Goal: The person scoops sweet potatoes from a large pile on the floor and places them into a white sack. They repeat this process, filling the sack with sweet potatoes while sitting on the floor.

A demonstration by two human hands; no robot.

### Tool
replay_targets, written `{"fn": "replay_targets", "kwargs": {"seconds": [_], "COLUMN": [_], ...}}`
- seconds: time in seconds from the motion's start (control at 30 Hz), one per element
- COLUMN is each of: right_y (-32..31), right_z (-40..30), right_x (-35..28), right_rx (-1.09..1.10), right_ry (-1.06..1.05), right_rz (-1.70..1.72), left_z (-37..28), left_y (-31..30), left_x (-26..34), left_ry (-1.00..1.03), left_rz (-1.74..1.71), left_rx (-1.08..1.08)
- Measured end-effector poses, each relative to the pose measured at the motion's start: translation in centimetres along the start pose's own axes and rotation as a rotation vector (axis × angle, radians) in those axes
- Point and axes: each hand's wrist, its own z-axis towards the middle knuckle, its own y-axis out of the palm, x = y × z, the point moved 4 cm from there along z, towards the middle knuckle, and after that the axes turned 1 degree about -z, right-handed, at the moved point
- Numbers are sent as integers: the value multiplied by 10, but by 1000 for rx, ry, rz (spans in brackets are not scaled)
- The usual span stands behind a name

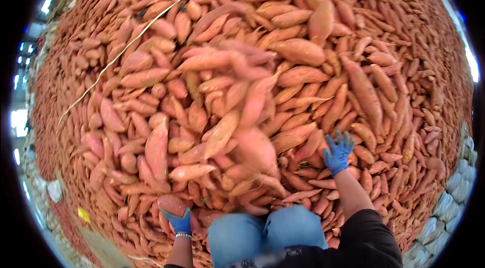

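Observation:
A heap of reddish sweet potatoes (299, 52) fills most of the view in front of my knees. My left hand (179, 222), in a blue glove, is closed around a large sweet potato (172, 205) at the lower left. Over on the right, my right hand (338, 153), also gloved in blue, rests against the heap with its fingers spread and nothing held. Sweet potatoes lie close around its fingertips. In the middle, a large round sweet potato (257, 150) and its neighbours look blurred.
A thin pale cord or stick (125, 51) crosses the heap at the upper left. Filled light-coloured sacks (456, 188) are stacked along the right rim. On the left lie a white bag (54, 191), a yellow object (83, 215) and a strip of floor (104, 247). My jeans-covered knees (237, 235) press against the heap.

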Motion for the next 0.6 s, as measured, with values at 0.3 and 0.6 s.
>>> {"fn": "replay_targets", "kwargs": {"seconds": [0.3, 0.6], "right_y": [15, 20], "right_z": [-21, -45], "right_x": [9, 34], "right_rx": [126, 206], "right_ry": [-123, -207], "right_rz": [-178, -271], "left_z": [13, 1], "left_y": [-114, -64], "left_x": [119, 74], "left_ry": [246, -172], "left_rz": [325, -1797], "left_rx": [-135, -171]}}
